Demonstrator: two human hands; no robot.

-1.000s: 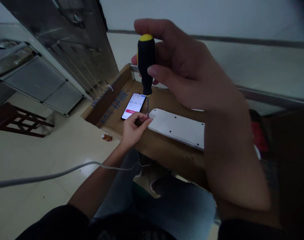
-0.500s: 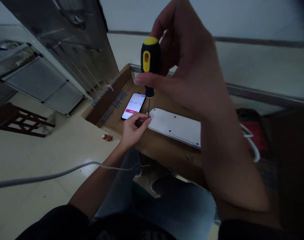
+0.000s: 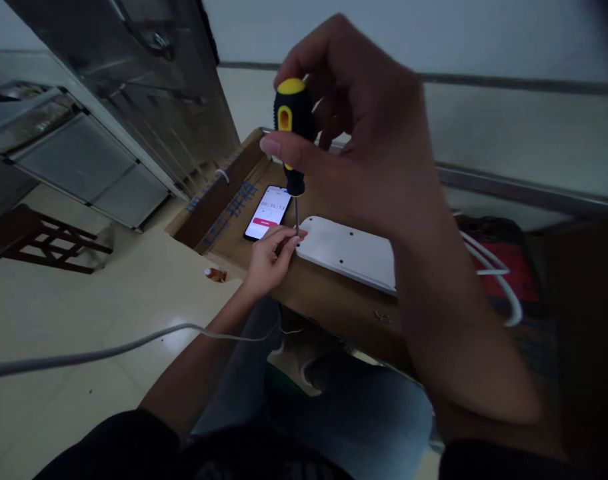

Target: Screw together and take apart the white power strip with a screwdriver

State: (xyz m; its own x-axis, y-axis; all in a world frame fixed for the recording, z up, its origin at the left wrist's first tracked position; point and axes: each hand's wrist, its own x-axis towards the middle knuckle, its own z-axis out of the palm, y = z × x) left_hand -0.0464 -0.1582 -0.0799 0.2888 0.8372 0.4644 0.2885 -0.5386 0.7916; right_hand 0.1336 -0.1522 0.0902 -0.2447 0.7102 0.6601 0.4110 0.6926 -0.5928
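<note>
My right hand (image 3: 364,127) is wrapped round the black and yellow handle of a screwdriver (image 3: 294,123), thumb in front and fingers behind. Its thin shaft points down, almost upright, at the left end of a white power strip (image 3: 349,250) lying with its screw-holed back up. My left hand (image 3: 271,260) is closed in a pinch at that end, thumb and index finger around the screwdriver's tip. Whatever sits between those fingertips is too small to make out. My right forearm covers the strip's other end. A few small screws (image 3: 382,317) lie in front of the strip.
A phone (image 3: 268,212) showing a running timer lies left of the strip on the brown cardboard surface (image 3: 334,300) with raised sides. White cable (image 3: 514,307) and a red and black item (image 3: 514,260) are at right. A grey cord (image 3: 134,343) crosses my left forearm.
The screwdriver's handle has tipped slightly left, and my right hand has moved left and a little down with it. My left hand stays at the strip's end, barely shifted.
</note>
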